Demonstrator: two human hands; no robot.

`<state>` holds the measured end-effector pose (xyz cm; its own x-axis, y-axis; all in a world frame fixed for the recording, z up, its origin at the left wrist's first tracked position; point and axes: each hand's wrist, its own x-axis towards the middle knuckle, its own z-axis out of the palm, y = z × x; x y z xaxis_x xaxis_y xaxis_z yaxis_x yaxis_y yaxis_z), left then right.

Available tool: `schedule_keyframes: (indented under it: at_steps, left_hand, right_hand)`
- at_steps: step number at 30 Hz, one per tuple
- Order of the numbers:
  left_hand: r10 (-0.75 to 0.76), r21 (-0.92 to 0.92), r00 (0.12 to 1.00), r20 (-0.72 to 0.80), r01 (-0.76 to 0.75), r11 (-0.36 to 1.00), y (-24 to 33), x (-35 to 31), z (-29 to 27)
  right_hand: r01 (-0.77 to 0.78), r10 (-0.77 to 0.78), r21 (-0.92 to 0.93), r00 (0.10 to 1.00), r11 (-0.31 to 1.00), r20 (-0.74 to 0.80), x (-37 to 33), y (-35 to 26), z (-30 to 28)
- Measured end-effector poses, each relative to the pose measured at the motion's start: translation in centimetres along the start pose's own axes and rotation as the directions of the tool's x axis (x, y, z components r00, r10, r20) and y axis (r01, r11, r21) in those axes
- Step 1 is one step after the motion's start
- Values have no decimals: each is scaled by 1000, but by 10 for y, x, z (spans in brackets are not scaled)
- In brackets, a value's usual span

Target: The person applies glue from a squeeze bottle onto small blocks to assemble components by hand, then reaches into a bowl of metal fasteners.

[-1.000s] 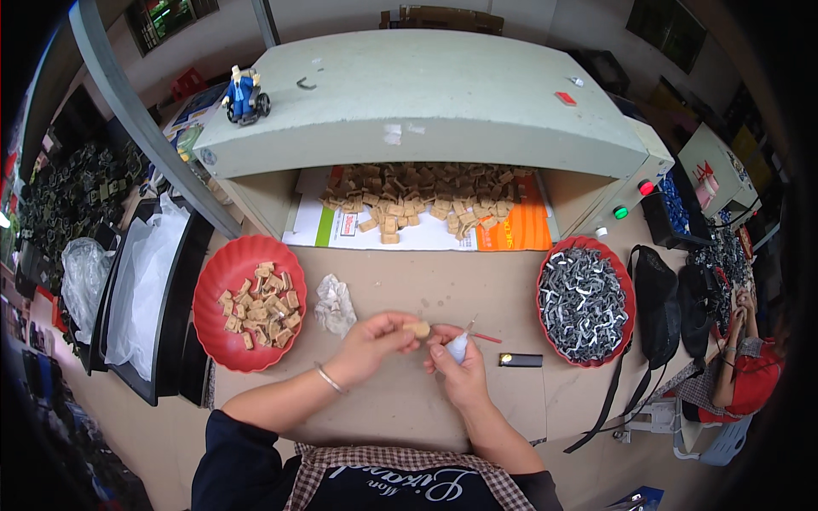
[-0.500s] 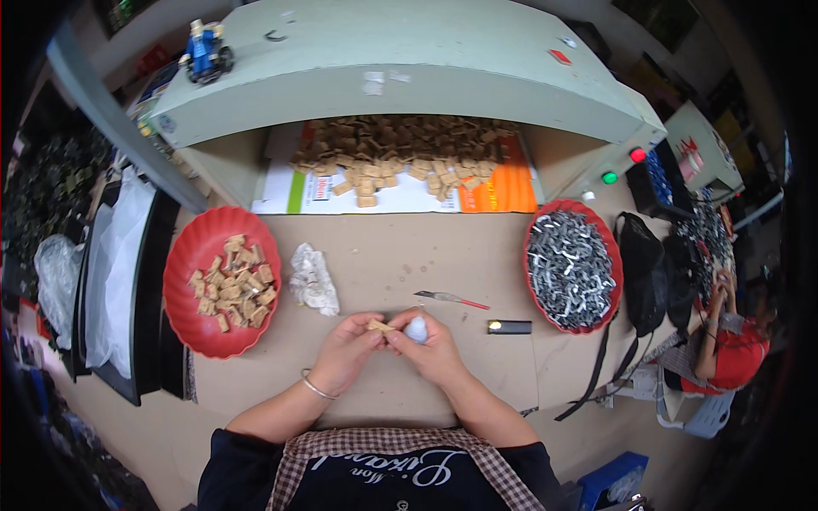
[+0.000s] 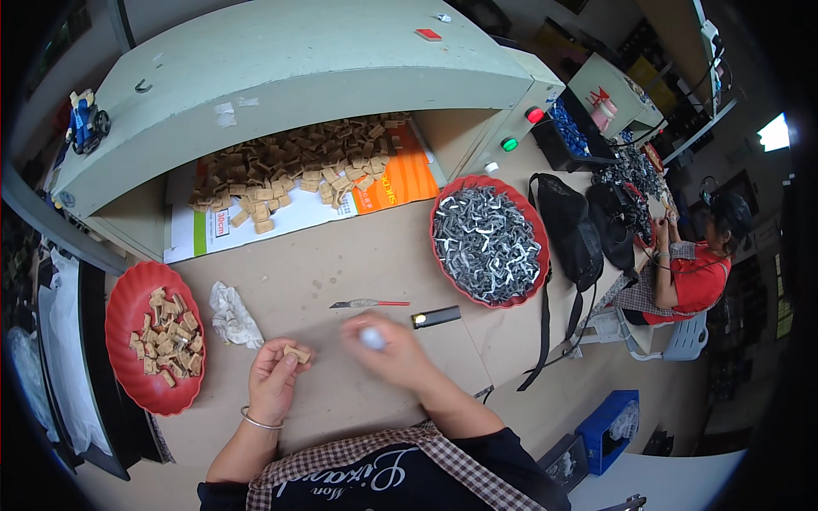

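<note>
Between the thumb and fingers of my left hand is a small tan block, held just above the table. My right hand is apart from it, smeared by motion, with a pale, rounded object in its grasp; the kind of object cannot be made out. Just beyond my right hand lies a thin craft knife with a red handle. A short black stick-shaped item is to its right. A crumpled white cloth lies beyond my left hand.
At left, a red scalloped bowl holds tan blocks. Another red bowl at right is full of grey and silvery pieces. Many tan blocks lie under a pale green cabinet. A black bag and a seated co-worker are farther right.
My hands were together at the tan block; now they are apart, the right one moved off to the right with the pale object. The whole view has turned toward the right.
</note>
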<state>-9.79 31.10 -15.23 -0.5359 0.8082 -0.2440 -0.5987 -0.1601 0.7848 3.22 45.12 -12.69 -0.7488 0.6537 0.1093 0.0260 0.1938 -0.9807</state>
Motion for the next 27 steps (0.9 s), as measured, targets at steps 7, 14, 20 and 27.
schedule_keyframes:
  at_steps: [7, 14, 20, 27]
  left_hand:
    - [-66, 88, 996, 55, 61, 994, 2, 0, -6]
    - [-85, 125, 996, 25, 81, 989, 3, 3, -3]
    - [-124, 179, 992, 37, 115, 977, 4, 4, -9]
    - [-137, 162, 990, 43, 128, 978, 5, 2, -12]
  right_hand:
    - [-324, -220, -764, 830, 558, -512, -9, -3, -121]
    - [-524, -50, -823, 836, 221, -546, 1, 16, -147]
    - [-446, -222, -793, 796, 415, -563, -11, 24, -152]
    - [-405, -461, -869, 737, 283, -494, -16, 11, -150]
